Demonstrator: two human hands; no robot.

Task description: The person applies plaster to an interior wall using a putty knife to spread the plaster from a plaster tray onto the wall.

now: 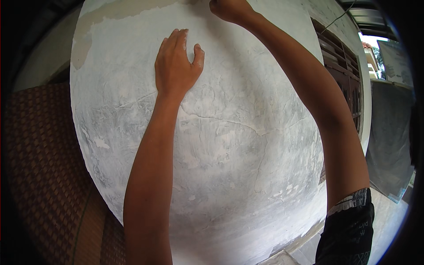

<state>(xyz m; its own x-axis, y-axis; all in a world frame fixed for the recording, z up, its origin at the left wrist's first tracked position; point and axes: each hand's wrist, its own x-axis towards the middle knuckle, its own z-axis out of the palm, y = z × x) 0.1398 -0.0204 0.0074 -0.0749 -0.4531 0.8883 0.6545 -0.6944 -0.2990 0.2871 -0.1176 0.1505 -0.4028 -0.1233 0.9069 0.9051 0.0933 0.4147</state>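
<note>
In front of me rises a wall [221, 145] with patchy white and grey plaster and thin cracks across its middle. My left hand [176, 64] lies against its upper part, palm toward the surface. Its fingers are stretched upward, the thumb stands apart, and whitish residue marks the fingertips. Higher and to the right, my right hand [229, 9] is raised at the upper edge of the view with its fingers curled closed. The picture cuts off part of that hand, so whatever it holds cannot be made out. A beige-grey patch [112, 14] runs along the wall's top left.
A brown woven panel [39, 145] stands along the left side. To the right are a dark wooden window with slats [338, 57] and a hanging dark sheet [391, 137]. A thin wire [340, 17] dangles at the upper right. Pale floor tiles [304, 251] show below.
</note>
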